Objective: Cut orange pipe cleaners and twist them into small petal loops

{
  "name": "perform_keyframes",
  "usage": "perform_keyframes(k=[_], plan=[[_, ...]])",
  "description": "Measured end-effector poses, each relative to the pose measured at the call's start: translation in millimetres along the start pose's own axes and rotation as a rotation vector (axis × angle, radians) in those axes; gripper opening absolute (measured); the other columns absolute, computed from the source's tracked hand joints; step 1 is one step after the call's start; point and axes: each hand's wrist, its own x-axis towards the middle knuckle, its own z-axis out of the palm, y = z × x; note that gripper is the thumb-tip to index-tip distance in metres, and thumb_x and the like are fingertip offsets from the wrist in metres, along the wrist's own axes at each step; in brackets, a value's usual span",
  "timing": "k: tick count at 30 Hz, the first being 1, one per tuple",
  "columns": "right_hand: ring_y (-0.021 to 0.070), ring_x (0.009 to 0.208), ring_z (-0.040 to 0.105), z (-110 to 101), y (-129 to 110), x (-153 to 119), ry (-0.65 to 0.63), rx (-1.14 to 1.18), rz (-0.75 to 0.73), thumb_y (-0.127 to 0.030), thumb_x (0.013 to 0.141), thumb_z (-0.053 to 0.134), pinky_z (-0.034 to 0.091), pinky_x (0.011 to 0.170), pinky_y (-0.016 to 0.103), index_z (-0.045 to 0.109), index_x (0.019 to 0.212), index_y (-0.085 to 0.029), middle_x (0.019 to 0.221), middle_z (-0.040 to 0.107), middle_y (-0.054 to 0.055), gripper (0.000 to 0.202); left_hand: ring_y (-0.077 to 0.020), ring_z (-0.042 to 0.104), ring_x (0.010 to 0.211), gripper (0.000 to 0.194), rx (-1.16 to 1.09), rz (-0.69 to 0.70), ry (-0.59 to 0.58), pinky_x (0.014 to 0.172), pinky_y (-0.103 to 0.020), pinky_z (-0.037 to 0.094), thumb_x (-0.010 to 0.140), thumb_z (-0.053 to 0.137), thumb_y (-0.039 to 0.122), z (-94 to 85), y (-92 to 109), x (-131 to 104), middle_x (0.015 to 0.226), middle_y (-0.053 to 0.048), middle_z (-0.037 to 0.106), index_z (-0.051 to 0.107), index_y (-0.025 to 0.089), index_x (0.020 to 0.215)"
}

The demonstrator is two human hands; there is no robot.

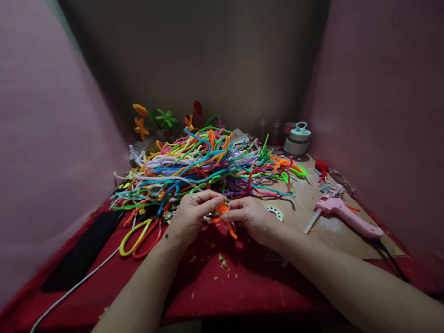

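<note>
Both hands meet in front of the heap of pipe cleaners (193, 160), above the near part of the table. Between them is a folded piece of orange pipe cleaner (225, 210), with one end slanting down to the right. My left hand (196, 212) pinches its upper left side between thumb and fingers. From the right, my right hand (247, 216) grips the same piece with thumb and forefinger. The fingers cover part of it, so its full shape is hidden.
Scissors (135, 238) with yellow and red handles and a black phone-like slab (86, 249) lie left. At right, a pink glue gun (347, 217) rests on a brown board (297, 208). A lidded jar (297, 140) and pipe-cleaner flowers (165, 117) stand behind. Scraps dot the red cloth (247, 289).
</note>
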Motion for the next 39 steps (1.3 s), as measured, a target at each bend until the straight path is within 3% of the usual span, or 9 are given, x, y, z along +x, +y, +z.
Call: perform_keyframes(k=[4, 15, 23, 29, 34, 37, 39], plan=[[0.0070, 0.036, 0.040, 1.5, -1.9, -0.8, 0.012, -0.025, -0.001, -0.018, 0.059, 0.062, 0.027, 0.040, 0.021, 0.054, 0.051, -0.013, 0.041, 0.049, -0.003, 0.013, -0.0094, 0.052, 0.050, 0.024, 0.085, -0.012, 0.007, 0.045, -0.019, 0.039, 0.074, 0.059, 0.040, 1.4, 2.2, -0.5, 0.061, 0.001, 0.060, 0.065, 0.017, 0.075], [0.0077, 0.036, 0.042, 0.0, 0.3, -0.7, -0.029, -0.062, -0.010, -0.022, 0.063, 0.062, 0.027, 0.040, 0.022, 0.055, 0.052, -0.013, 0.039, 0.050, -0.003, 0.016, -0.0074, 0.049, 0.049, 0.020, 0.112, -0.007, 0.013, 0.048, -0.018, 0.039, 0.077, 0.055, 0.032, 6.8, 6.4, -2.0, 0.058, 0.003, 0.059, 0.062, 0.016, 0.068], [0.0067, 0.035, 0.040, 0.6, -3.0, -1.5, -0.013, -0.102, -0.008, -0.021, 0.064, 0.061, 0.027, 0.041, 0.021, 0.052, 0.048, -0.014, 0.038, 0.047, -0.004, 0.020, -0.0090, 0.050, 0.056, 0.018, 0.177, 0.092, 0.036, 0.053, -0.018, 0.039, 0.075, 0.053, 0.025, 9.5, 8.5, -3.1, 0.060, 0.002, 0.058, 0.061, 0.016, 0.062], [0.0078, 0.037, 0.041, 0.4, -6.9, -2.3, -0.019, -0.118, -0.012, -0.021, 0.062, 0.062, 0.029, 0.042, 0.023, 0.053, 0.048, -0.014, 0.039, 0.048, -0.003, 0.018, -0.0110, 0.050, 0.053, 0.020, 0.203, 0.099, 0.113, 0.050, -0.021, 0.039, 0.073, 0.054, 0.030, 13.0, 6.9, -1.3, 0.058, 0.000, 0.059, 0.061, 0.015, 0.060], [0.0069, 0.038, 0.038, 1.4, -9.6, -3.0, 0.090, -0.100, -0.029, -0.023, 0.059, 0.064, 0.029, 0.044, 0.023, 0.051, 0.046, -0.015, 0.040, 0.047, -0.004, 0.020, -0.0109, 0.050, 0.053, 0.029, 0.164, 0.098, 0.200, 0.049, -0.021, 0.038, 0.076, 0.052, 0.041, 8.4, 4.5, -0.7, 0.060, 0.000, 0.057, 0.062, 0.015, 0.067], [0.0061, 0.039, 0.036, -0.5, -12.3, -3.0, 0.187, -0.098, -0.061, -0.026, 0.060, 0.064, 0.026, 0.043, 0.022, 0.052, 0.049, -0.015, 0.042, 0.047, -0.004, 0.020, -0.0107, 0.051, 0.053, 0.031, 0.147, 0.031, 0.090, 0.047, -0.021, 0.039, 0.076, 0.054, 0.045, 2.0, 5.8, -1.5, 0.066, 0.000, 0.059, 0.063, 0.016, 0.082], [0.0060, 0.039, 0.035, -2.4, -12.9, -2.2, 0.230, -0.110, -0.074, -0.029, 0.062, 0.064, 0.023, 0.042, 0.022, 0.052, 0.051, -0.015, 0.042, 0.046, -0.005, 0.022, -0.0097, 0.048, 0.051, 0.028, 0.202, 0.012, -0.002, 0.047, -0.021, 0.038, 0.073, 0.058, 0.042, 0.1, 6.7, -2.0, 0.065, 0.001, 0.057, 0.063, 0.016, 0.082]])
